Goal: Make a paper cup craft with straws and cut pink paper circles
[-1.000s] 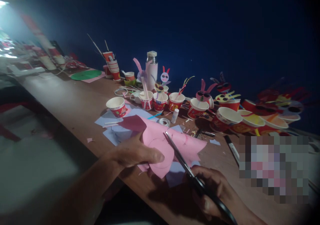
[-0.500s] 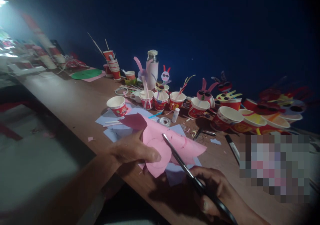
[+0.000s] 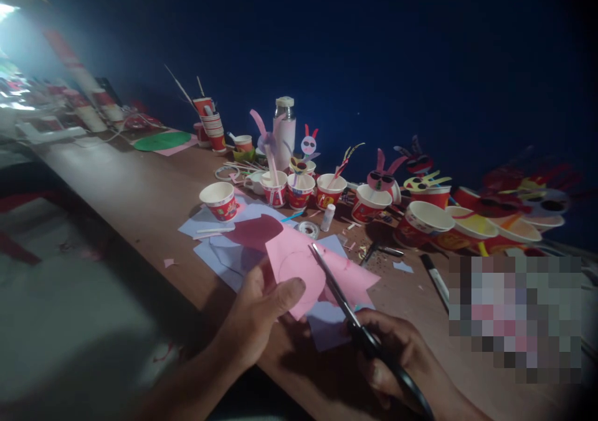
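Note:
A pink paper sheet (image 3: 299,274) with a round outline drawn on it is pinched in my left hand (image 3: 264,312), thumb on top beside the circle. My right hand (image 3: 397,355) is wrapped round black-handled scissors (image 3: 339,293). Their blades lie along the right side of the circle, pointing up and left, and look slightly apart at the tips. The sheet's far part curls over toward the right. Beneath it, pale blue paper (image 3: 327,327) lies on the brown table (image 3: 163,222).
Paper cups (image 3: 218,200) stand across the back, several holding paper rabbit faces (image 3: 380,180). A white flask (image 3: 284,136), a tape roll (image 3: 308,228), a small white bottle (image 3: 328,217) and a black marker (image 3: 434,279) are also there.
My left hand has turned more upright and shifted its hold, turning the pink sheet so more of the drawn circle shows. The scissors have moved slightly right and down at the tips.

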Available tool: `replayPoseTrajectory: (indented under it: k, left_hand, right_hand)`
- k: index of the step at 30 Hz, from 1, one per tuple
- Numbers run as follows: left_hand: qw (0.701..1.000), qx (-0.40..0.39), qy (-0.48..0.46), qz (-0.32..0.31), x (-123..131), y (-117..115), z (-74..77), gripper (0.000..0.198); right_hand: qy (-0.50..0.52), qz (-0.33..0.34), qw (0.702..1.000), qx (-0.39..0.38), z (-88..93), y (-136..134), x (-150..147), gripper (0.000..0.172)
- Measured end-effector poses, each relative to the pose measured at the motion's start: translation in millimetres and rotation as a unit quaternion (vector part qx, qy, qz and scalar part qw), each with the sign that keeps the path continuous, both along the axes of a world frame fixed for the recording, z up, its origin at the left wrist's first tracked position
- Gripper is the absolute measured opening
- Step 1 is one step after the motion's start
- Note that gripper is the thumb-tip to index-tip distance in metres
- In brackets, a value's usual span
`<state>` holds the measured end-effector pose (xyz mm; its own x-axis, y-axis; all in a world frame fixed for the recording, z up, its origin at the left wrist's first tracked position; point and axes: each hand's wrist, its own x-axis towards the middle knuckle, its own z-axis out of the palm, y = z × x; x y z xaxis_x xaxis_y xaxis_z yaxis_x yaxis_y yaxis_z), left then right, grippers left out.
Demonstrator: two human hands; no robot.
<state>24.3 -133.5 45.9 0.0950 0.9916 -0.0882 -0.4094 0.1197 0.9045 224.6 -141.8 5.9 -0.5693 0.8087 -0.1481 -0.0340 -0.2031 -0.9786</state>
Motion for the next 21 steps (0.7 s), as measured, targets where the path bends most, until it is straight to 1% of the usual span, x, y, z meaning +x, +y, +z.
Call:
replayPoseTrajectory:
  k: [2, 4, 6, 9, 14, 17, 21]
  left_hand:
    - [0.999, 0.01, 0.007, 0.043, 2.7, -2.5, -1.2, 0.032]
    - [0.998, 0.002, 0.025, 0.062, 3.5, -1.6, -1.1, 0.025]
    - [0.997, -0.005, 0.042, 0.057, 3.1, 0.7, -0.5, 0.02]
    - [0.998, -0.007, 0.059, 0.036, 1.7, 3.2, 0.2, 0.017]
    - [0.996, -0.016, 0.089, 0.028, -0.5, 3.7, -1.8, 0.014]
    - [0.996, -0.015, 0.091, 0.004, -1.5, 3.9, -3.1, 0.013]
    - [0.996, -0.014, 0.091, -0.005, -2.9, 5.4, -0.8, 0.013]
  right_hand:
    - [0.002, 0.004, 1.0, -0.006, 0.2, -1.2, -2.4, 0.042]
    - [-0.004, 0.008, 1.0, -0.016, 1.0, -2.3, -4.2, 0.043]
    - [-0.009, 0.011, 1.0, -0.017, 1.3, -2.7, -5.0, 0.043]
    - [0.0, 0.028, 1.0, -0.011, -1.1, -2.4, -4.6, 0.038]
    - [0.054, 0.042, 0.998, -0.003, -6.6, -1.2, -2.6, 0.038]
    - [0.07, 0.059, 0.996, 0.001, -3.6, 0.2, -3.3, 0.038]
    - [0.071, 0.061, 0.995, 0.025, 4.9, 2.3, -6.2, 0.038]
